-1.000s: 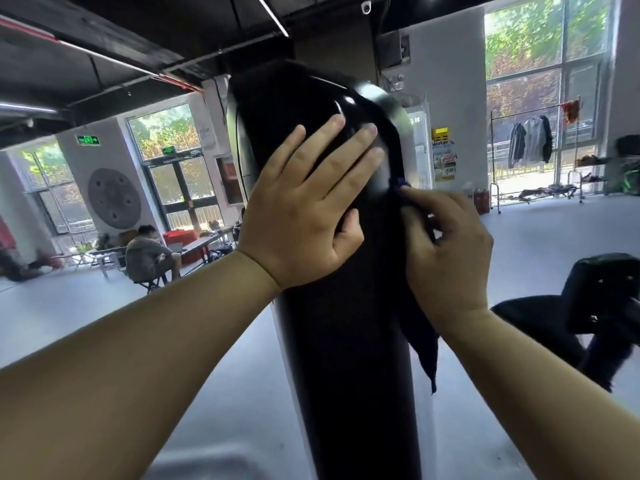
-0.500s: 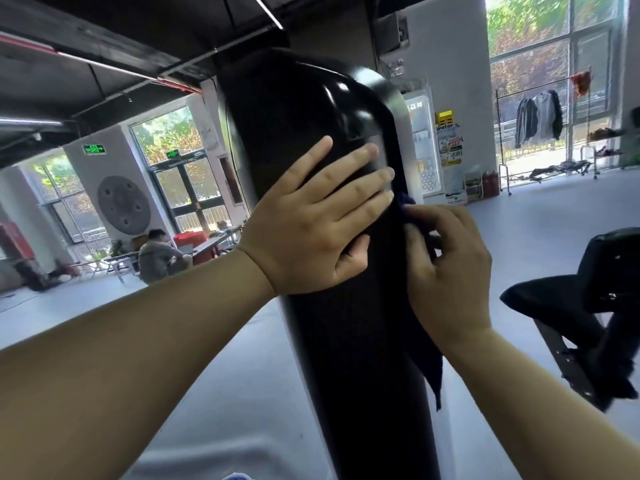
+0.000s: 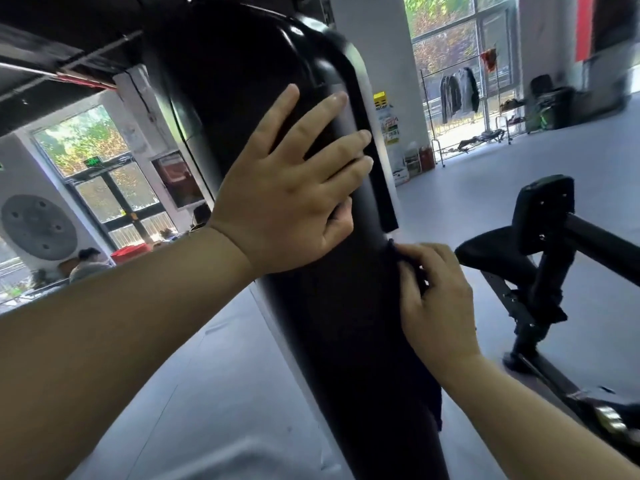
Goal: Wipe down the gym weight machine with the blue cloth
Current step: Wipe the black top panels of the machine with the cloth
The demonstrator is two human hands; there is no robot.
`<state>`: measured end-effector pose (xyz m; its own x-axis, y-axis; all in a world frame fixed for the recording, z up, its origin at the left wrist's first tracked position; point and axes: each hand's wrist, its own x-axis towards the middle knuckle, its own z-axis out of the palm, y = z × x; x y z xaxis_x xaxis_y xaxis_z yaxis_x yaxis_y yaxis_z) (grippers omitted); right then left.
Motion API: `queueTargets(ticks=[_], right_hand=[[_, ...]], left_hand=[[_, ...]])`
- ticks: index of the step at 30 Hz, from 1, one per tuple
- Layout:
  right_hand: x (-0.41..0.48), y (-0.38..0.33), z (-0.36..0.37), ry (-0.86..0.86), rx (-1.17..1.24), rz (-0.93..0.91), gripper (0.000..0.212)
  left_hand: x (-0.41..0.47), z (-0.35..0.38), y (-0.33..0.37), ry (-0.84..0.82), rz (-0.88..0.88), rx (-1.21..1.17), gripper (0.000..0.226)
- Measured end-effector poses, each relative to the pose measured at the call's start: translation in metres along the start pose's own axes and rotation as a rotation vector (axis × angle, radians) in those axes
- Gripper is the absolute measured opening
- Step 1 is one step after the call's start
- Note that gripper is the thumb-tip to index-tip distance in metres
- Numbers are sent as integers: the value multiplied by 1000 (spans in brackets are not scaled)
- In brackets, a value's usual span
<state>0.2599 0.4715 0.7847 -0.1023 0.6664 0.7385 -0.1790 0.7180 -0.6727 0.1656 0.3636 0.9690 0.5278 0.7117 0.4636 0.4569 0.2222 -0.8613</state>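
Bracing my left hand (image 3: 291, 188), fingers spread flat, on the weight machine (image 3: 242, 81); my right hand (image 3: 436, 306) pinches the blue cloth (image 3: 431, 403) against its right edge. Risk, as I judge it: the thin pinch slips and the cloth drops.

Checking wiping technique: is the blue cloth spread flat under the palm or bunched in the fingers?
Bunched. The right hand pinches the blue cloth against the edge of the black machine column; a loose tail hangs below the wrist.
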Motion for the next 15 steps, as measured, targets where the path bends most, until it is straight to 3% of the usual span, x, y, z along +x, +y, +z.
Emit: queueTargets(ticks=[4, 10, 15], right_hand=[[-42, 17, -1, 8, -36, 161, 29], [-12, -10, 17, 182, 57, 158, 20], [-64, 12, 16, 198, 31, 275, 40]], left_hand=[[-2, 1, 3, -42, 30, 22, 46], [-17, 10, 34, -95, 196, -47, 49], [-16, 10, 38, -127, 215, -17, 52]])
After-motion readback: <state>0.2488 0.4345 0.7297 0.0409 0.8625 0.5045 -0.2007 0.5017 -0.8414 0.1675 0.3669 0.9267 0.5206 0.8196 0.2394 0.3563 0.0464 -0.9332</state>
